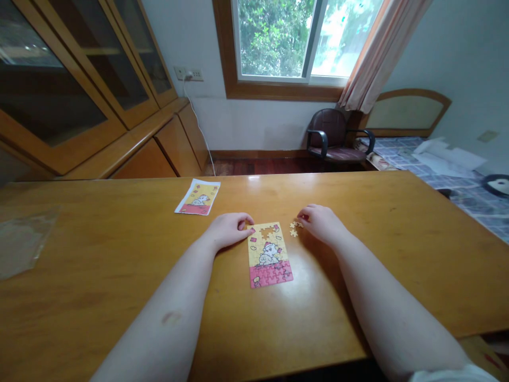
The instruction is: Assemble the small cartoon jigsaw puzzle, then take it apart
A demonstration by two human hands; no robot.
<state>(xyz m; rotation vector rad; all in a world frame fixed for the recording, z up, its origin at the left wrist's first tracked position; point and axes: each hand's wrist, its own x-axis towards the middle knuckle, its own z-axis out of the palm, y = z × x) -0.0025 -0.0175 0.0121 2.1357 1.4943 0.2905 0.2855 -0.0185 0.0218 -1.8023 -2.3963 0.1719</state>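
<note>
Yellow puzzle (269, 254) touched by curled left hand (229, 229); right hand (323, 222) hides its pinched loose pieces (295, 228).

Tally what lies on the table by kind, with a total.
Puzzle, nearly done, left hand at its corner: 1
Loose pieces by right hand: about 3
Picture card: 1
Clear bag: 1
Total: about 6

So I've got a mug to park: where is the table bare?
Bare wood lies right of the right hand, and between the plastic bag and the reference card. It is crowded around the puzzle, the loose pieces and the left hand.
</note>
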